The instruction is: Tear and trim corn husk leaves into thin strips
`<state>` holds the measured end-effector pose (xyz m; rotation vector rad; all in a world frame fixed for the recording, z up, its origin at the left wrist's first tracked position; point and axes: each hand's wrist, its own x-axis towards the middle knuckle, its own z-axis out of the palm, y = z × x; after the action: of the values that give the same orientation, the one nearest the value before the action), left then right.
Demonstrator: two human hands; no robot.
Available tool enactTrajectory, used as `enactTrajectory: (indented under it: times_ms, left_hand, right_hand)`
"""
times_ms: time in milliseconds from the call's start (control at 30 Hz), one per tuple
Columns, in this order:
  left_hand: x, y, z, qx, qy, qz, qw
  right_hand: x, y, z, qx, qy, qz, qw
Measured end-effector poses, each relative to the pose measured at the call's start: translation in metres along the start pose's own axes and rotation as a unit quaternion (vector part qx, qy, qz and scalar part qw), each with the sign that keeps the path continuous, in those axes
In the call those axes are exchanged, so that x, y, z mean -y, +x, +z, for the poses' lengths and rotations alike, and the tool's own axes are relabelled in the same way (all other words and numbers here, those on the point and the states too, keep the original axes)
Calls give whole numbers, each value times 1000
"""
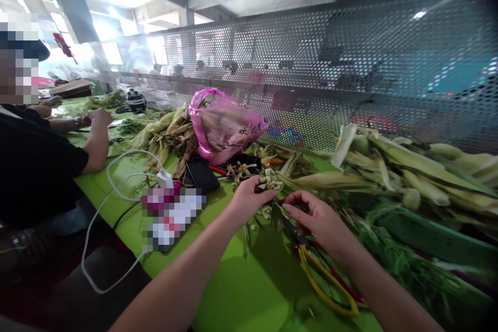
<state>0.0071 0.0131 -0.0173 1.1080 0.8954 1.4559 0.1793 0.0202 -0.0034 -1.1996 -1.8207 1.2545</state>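
you sit at a big green table (233,290), and a metal screen (295,57) runs along its back edge. a heap of corn husks (399,158) covers much of the right side of the surface, and a pink bag (223,129) sits near the back edge, past your left hand. the scissors (303,257) are just under your right hand, on a slant, with the yellow loops toward the near edge. i cannot tell if you touch them.

your right hand (317,218) has its thumb and finger close together in a narrow pinch, but i cannot tell if a thin bit is caught there. your left hand (247,199) is pinched around a small pale bundle (269,179), so this hand is the nearer one.

the bundle sits at your left fingertips, well in from the left edge of the surface, between the bag and the heap. from your right fingertips it lies up and to the left, near but apart. that little gap looks like what counts most. its ends poke out many ways, so its long axis is hard to tell.
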Motion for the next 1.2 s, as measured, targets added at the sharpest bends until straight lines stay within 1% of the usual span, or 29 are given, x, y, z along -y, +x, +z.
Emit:
enactTrajectory:
  times_ms: [67,133,267,333,433,500,567,667,767,1000,1100,1200]
  left_hand:
    - [3,0,0,12,33,17,999]
    - [5,0,0,23,50,19,998]
    - [5,-3,1,50,24,-17,998]
    - [4,-4,0,60,25,-46,997]
    - [6,-5,-1,92,55,-83,991]
    - [9,-4,-2,112,60,-96,987]
    - [10,-4,-3,117,59,-102,986]
    - [10,-4,-3,112,65,-102,986]
    - [7,-4,-4,105,77,-91,987]
    - [12,-3,-4,109,126,-89,982]
    - [11,-3,-5,110,119,-86,983]
    - [6,-3,-6,99,106,-77,986]
  right_hand:
    - [-3,0,4,13,72,38,997]
    - [-3,1,7,18,108,48,993]
    - [-2,2,4,17,134,51,989]
    - [-1,3,1,-1,154,50,987]
    - [0,3,-2,-49,192,46,979]
    - [-1,4,-3,-73,212,46,973]
    - [-3,4,-3,-80,223,47,970]
    - [-6,6,-5,-76,217,41,972]
    - [-8,6,-7,-74,183,28,980]
    - [-2,4,-5,-52,122,4,991]
    - [-2,6,-7,-49,88,-2,995]
    - [-3,9,-11,-49,53,0,997]
